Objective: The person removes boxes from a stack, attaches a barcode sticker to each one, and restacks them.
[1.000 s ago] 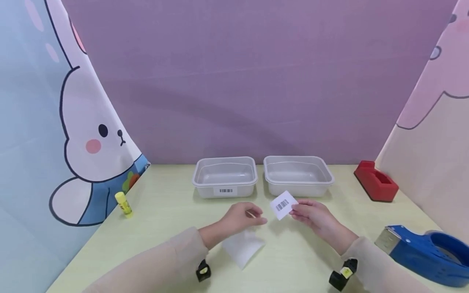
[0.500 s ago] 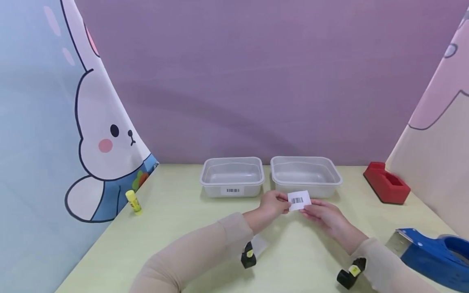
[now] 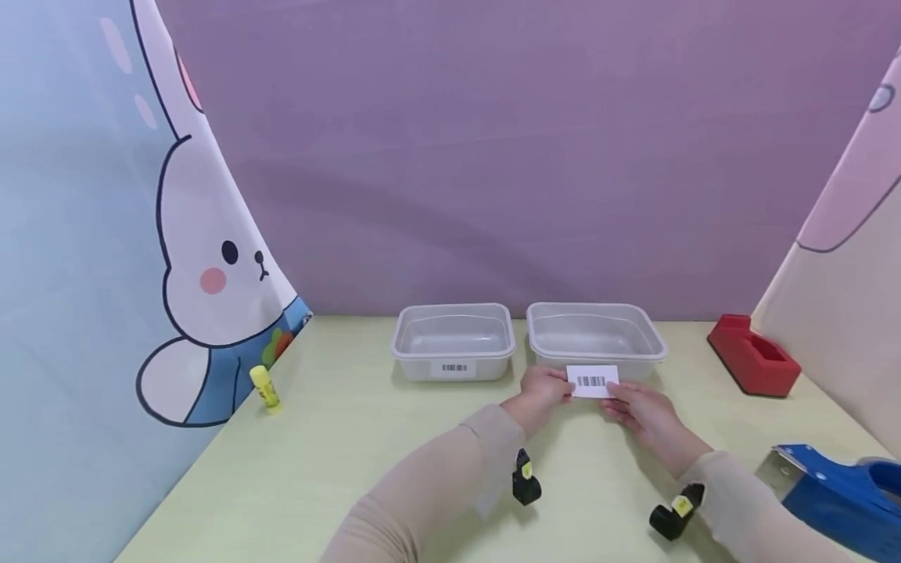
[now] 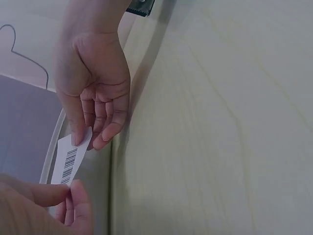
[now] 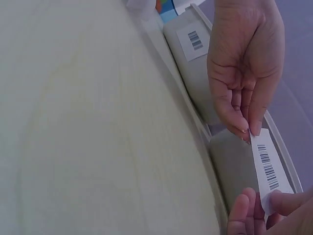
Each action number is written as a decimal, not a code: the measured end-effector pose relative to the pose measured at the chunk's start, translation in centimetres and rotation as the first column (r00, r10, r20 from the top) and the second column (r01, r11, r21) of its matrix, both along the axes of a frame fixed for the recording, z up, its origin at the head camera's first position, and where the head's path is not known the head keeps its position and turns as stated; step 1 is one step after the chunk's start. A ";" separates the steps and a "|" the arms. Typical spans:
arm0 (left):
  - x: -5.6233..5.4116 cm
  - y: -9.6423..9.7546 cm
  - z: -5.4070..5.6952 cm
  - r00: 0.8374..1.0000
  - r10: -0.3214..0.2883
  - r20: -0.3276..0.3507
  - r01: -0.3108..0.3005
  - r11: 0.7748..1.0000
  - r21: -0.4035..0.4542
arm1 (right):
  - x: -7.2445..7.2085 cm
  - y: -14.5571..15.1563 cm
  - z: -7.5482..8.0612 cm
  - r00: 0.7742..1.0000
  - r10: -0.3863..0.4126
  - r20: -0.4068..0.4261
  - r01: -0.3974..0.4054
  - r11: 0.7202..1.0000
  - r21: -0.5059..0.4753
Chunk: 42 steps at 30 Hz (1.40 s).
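Note:
A white barcode label is stretched between both hands, its printed side toward the head camera. My left hand pinches its left end between thumb and fingers; my right hand pinches the right end the same way. Directly behind the label stands the right plastic container, whose front wall the label overlaps in the head view. To its left, a second plastic container bears a similar barcode label on its front. In the left wrist view the label bows slightly between the fingertips.
A glue stick stands at the table's left side. On the right are a red holder and a blue tape dispenser. White paper lies partly hidden behind the left forearm. A purple backdrop closes off the rear.
My left hand has moved right and taken hold of the label's left end. The label has turned from tilted to level, in front of the right container. The head view has shifted slightly.

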<state>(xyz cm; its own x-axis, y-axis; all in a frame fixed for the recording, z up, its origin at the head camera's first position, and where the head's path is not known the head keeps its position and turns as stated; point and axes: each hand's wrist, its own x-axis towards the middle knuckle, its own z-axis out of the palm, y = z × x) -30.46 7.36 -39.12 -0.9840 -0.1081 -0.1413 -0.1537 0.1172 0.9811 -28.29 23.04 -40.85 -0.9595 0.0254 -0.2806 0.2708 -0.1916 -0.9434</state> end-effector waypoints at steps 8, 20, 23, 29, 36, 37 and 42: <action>-0.7 0.7 -1.1 0.998 0.047 0.037 -0.051 0.991 0.124 | -0.5 0.3 -0.3 0.999 -0.040 0.008 0.040 0.998 0.051; -1.4 1.6 -1.9 0.996 0.088 0.012 -0.088 0.969 0.230 | -1.6 0.6 -0.4 0.997 -0.077 0.000 0.077 0.997 -0.005; -1.5 1.6 -2.1 0.995 0.102 0.018 -0.104 0.968 0.228 | -1.8 0.5 -0.5 0.997 -0.081 -0.001 0.081 0.996 -0.026; -1.6 1.3 -2.4 0.995 0.095 0.014 -0.096 0.971 0.217 | -1.8 0.1 -0.5 0.995 -0.100 -0.008 0.100 0.993 -0.056; -1.2 0.5 -2.2 0.993 0.121 0.000 -0.120 0.979 0.164 | -1.9 -0.2 -0.6 0.994 -0.110 -0.016 0.109 0.993 -0.043; -1.1 0.4 -2.1 0.992 0.125 0.003 -0.124 0.982 0.144 | -2.0 -0.2 -0.6 0.994 -0.112 -0.017 0.111 0.993 -0.040; -0.4 0.3 -1.4 0.999 0.029 0.022 -0.030 0.997 0.069 | -2.1 -0.1 -0.7 0.992 -0.128 -0.013 0.127 0.991 -0.033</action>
